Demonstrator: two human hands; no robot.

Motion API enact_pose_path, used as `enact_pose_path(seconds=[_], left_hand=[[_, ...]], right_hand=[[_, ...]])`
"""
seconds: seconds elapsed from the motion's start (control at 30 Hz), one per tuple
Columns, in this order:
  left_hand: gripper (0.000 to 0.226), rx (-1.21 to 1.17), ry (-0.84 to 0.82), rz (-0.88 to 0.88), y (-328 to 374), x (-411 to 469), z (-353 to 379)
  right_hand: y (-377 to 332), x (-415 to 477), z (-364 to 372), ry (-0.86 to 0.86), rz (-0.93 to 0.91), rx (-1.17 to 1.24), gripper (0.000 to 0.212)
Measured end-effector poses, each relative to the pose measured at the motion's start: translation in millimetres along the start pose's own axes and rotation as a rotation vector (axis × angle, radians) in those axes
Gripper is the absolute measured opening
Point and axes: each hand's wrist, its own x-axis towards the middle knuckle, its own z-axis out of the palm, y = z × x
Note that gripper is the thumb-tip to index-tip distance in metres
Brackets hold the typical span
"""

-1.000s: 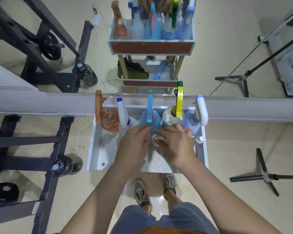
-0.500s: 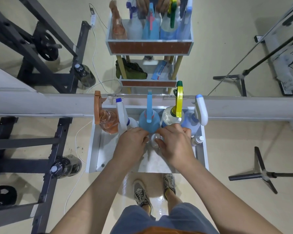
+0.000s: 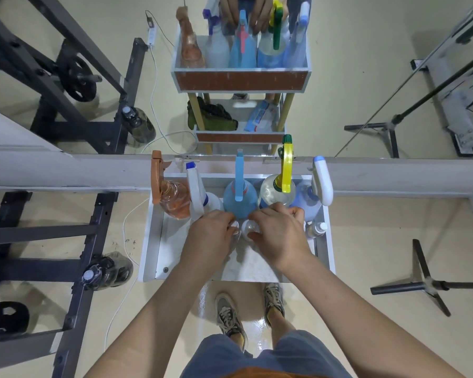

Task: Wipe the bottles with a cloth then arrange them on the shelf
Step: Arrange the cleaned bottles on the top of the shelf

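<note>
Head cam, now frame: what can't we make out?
Head view:
- Small clear item between left hand and right hand: fingers cover most of it; one piece or two, unclear.
- Blue spray bottle: base behind the hands.
- Small capped bottle by the shelf right wall: too small to read any label.
- Cloth: white patch under the wrists may be it; unsure.

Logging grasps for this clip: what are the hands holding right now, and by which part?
The left hand and right hand both pinch a small clear bottle between them, near its rounded top; its body is hidden.
</note>
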Motion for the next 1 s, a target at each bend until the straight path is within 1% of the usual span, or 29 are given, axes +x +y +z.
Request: enact_pose_path(seconds=[0.1, 0.23, 0.37, 0.47, 0.57, 0.63, 0.7, 0.73, 0.77, 0.8, 0.87, 0.9, 0.97, 1.0], left_hand=[[0.016, 0.035, 0.001, 0.018, -1.6, -2.1, -0.1], [0.020, 0.015, -0.001, 0.000, -1.1, -1.4, -0.9], [0.029, -0.005, -0.007, 0.016, -2.6, -2.0, 0.9], [0.028, -0.034, 0.004, 0.014, -3.9, -2.4, 4.1], [0.026, -0.055, 0.047, 0.011, -3.2, -7.5, 3.3], [0.020, -0.125, 0.144, -0.067, -7.0, -16.4, 0.0], [0.012, -0.194, 0.222, -0.275, -16.1, -25.2, -6.4], [0.014, -0.234, 0.242, -0.384, -21.3, -27.0, -9.2], [0.022, -0.279, 0.237, -0.469, -25.2, -27.1, -11.2], [0.035, -0.310, 0.211, -0.511, -27.2, -24.8, -12.2], [0.056, -0.292, 0.156, -0.486, -27.0, -15.8, -11.1], [0.060, -0.256, 0.140, -0.456, -26.1, -10.4, -9.0], [0.060, -0.210, 0.149, -0.426, -26.3, 0.1, -5.3], [0.058, -0.207, 0.162, -0.424, -27.2, 3.9, -4.4]], right_hand=[[0.0, 1.2, 1.4, -0.040, -0.008, -0.038, 0.010], [0.9, 1.3, 2.9, -0.020, -0.006, -0.073, 0.022], [-0.6, 0.8, 0.6, -0.010, -0.009, -0.089, 0.027], [-1.1, -0.2, 1.1, 0.007, -0.017, -0.078, 0.028], [-0.7, -2.2, -1.7, -0.002, -0.011, -0.075, 0.035], [-0.2, -5.0, -7.5, 0.009, -0.004, -0.019, 0.038], [-3.1, -8.5, -17.0, 0.035, 0.019, 0.084, 0.037], [-6.2, -9.6, -24.0, 0.028, 0.056, 0.155, 0.037], [-9.4, -10.8, -30.1, 0.027, 0.095, 0.231, 0.036], [-13.1, -11.5, -35.7, 0.046, 0.127, 0.310, 0.036], [-21.3, -10.4, -44.9, 0.104, 0.140, 0.432, 0.041], [-25.5, -8.4, -48.9, 0.106, 0.114, 0.436, 0.048], [-33.0, -0.1, -55.2, 0.068, 0.027, 0.340, 0.061], [-35.5, 5.6, -56.9, 0.055, -0.008, 0.254, 0.063]])
